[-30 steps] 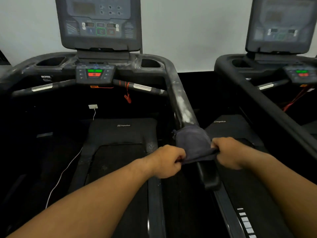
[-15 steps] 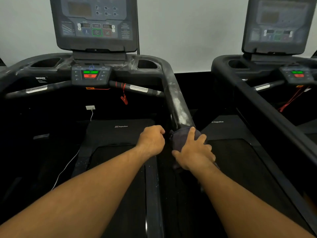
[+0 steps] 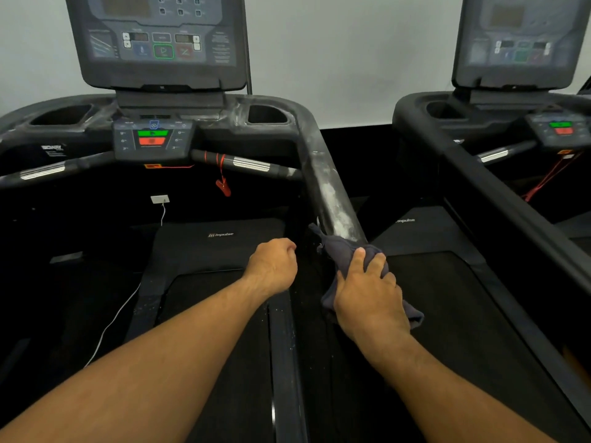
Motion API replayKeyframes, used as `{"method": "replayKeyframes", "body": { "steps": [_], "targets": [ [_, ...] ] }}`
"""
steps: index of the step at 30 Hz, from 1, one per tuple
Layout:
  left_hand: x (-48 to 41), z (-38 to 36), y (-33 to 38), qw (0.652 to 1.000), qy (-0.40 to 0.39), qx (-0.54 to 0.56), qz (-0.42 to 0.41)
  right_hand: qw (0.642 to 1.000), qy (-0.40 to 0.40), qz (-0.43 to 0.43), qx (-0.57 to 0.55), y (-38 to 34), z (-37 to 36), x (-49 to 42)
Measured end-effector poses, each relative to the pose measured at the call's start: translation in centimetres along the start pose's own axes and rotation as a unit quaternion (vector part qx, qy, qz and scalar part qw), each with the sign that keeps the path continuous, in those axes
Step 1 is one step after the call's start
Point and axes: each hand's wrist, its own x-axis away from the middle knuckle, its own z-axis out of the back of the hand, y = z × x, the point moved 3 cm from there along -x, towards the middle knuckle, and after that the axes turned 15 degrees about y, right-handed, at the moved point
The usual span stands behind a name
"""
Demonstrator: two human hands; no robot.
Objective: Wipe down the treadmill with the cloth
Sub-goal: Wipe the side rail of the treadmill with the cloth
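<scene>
The cloth [image 3: 343, 251] is a dark, bunched rag lying over the lower end of the right side rail [image 3: 329, 193] of the treadmill [image 3: 220, 247], with one twisted corner sticking out to the left and a loose tail hanging below the wrist. From my station I read the right hand [image 3: 371, 298] as clamped on top of it: the fingers [image 3: 359, 260] are curled over the wad, slightly apart, pressing it to the rail; the thumb is hidden, so I cannot tell how far it wraps underneath. I judge the rag to be light, limp and quick to bunch, and likely to slide on the smooth rail rather than grab it, so I would hold it with the palm flat on top and the fingers closed round the rail, the tail gathered in (a dangling end only drags). Above the cloth the rail shows pale, chalky smears up to the bend, which I take as the stretch left to wipe. The left hand [image 3: 271, 266] hovers just beside the rail, curled into a fist with nothing visible in it, apart from the cloth's corner. Further out are the console [image 3: 153, 43], a red safety clip [image 3: 224, 187], a white cable [image 3: 118, 318] and a second treadmill [image 3: 479, 174] to the right.
</scene>
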Motion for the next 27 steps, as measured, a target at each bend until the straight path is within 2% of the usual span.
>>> {"method": "replayKeyframes", "body": {
  "steps": [5, 8, 10, 18, 27],
  "targets": [
    [-0.2, 0.8, 0.1, 1.000, 0.007, 0.018, 0.008, 0.999, 0.004, -0.013, -0.050, -0.2, 0.4, -0.9],
    [0.3, 1.4, 0.5, 0.999, 0.006, 0.037, 0.010, 0.992, -0.077, -0.083, -0.058, 0.3, 0.8, -1.0],
    [0.6, 1.6, 0.7, 0.999, 0.000, 0.051, 0.005, 0.988, -0.103, -0.103, -0.059, 0.6, 0.8, -1.0],
    [1.3, 1.6, 1.3, 0.998, -0.030, 0.050, 0.007, 0.998, -0.028, -0.033, -0.047, 0.9, 0.7, 1.2],
    [-0.8, 0.2, 0.6, 1.000, -0.020, 0.020, 0.007, 0.997, -0.054, 0.058, -0.002, -0.2, 1.2, 0.9]
  ]
}}
